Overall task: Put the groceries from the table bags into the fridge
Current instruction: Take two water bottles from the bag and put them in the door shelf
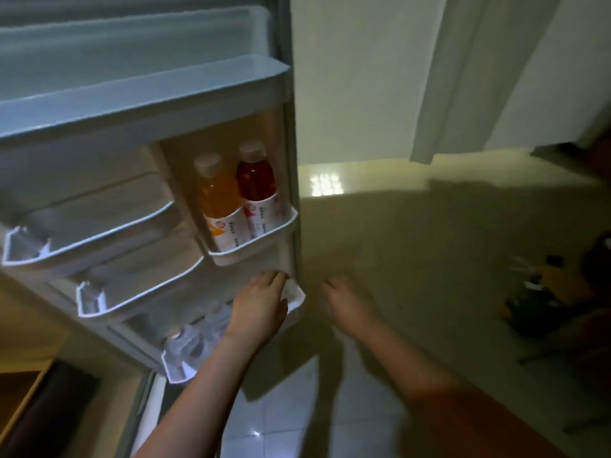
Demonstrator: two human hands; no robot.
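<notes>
The open fridge door [291,94] fills the left of the head view, its inner shelves facing me. An orange drink bottle [220,200] and a red drink bottle [256,180] stand side by side in a small door shelf [264,241]. Clear water bottles [188,345] stand in the bottom door shelf [175,371]. My left hand [259,307] rests flat over the right end of that bottom shelf, fingers together, holding nothing I can see. My right hand [347,300] hangs free just right of the door edge, fingers loosely apart and empty.
Two wider door shelves [99,233] on the left hold nothing I can make out. A white tiled floor [281,418] lies below. A pale wall [363,77] stands beyond the door. Dark and yellow items [555,292] lie on the floor at far right.
</notes>
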